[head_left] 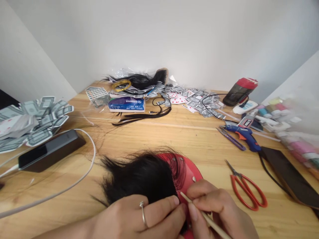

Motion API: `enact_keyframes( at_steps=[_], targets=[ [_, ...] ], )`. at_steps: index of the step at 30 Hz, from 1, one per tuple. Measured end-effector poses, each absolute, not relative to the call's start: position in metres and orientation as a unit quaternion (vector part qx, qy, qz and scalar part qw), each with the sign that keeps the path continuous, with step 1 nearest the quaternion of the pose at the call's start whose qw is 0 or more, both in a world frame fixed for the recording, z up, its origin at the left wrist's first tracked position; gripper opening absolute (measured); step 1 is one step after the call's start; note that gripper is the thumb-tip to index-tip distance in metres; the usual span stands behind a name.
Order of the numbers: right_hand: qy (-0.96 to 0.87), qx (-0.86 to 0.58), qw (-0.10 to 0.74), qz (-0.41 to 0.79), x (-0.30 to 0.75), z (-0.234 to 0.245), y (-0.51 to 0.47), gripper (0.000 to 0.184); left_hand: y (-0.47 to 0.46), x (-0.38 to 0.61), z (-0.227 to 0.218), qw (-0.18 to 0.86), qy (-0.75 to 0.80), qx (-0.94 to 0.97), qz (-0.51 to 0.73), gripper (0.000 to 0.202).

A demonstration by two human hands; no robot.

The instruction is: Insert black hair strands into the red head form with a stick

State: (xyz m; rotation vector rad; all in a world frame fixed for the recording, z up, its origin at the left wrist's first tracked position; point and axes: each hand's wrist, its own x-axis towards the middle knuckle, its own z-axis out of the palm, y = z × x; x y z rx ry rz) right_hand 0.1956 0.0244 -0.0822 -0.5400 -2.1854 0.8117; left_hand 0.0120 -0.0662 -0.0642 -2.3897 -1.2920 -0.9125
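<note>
A red rounded form point(193, 171) partly covered with black hair point(139, 176) lies at the table's near edge. My left hand point(144, 215), with a ring on one finger, presses down on the hair, fingers closed together against it. My right hand point(214, 209) pinches a thin wooden stick point(206, 217) whose tip touches the red form at the hairline.
Red-handled scissors point(246, 189) lie right of my hands, with a blue glue gun point(245, 134) and small purple snips point(231, 137) beyond. A black phone point(50, 151) with a white cable point(82, 172) sits left. Playing cards point(194, 99), a tissue pack point(127, 104), more hair and a dark bottle point(239, 91) line the back.
</note>
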Motion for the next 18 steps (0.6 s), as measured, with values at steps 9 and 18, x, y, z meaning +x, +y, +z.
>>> enact_keyframes(
  at_steps=[9,18],
  targets=[
    [-0.875,-0.188,0.352,0.273,0.1922,-0.0801,0.0240,0.027,-0.0628,0.0120,-0.0712,0.161,-0.437,-0.818,-0.336,0.034],
    [-0.883,-0.168,0.347,0.267,0.1913,-0.0779,0.0261,0.024,-0.0620,0.0135,-0.0705,0.157,-0.445,-0.811,-0.347,0.031]
  ],
)
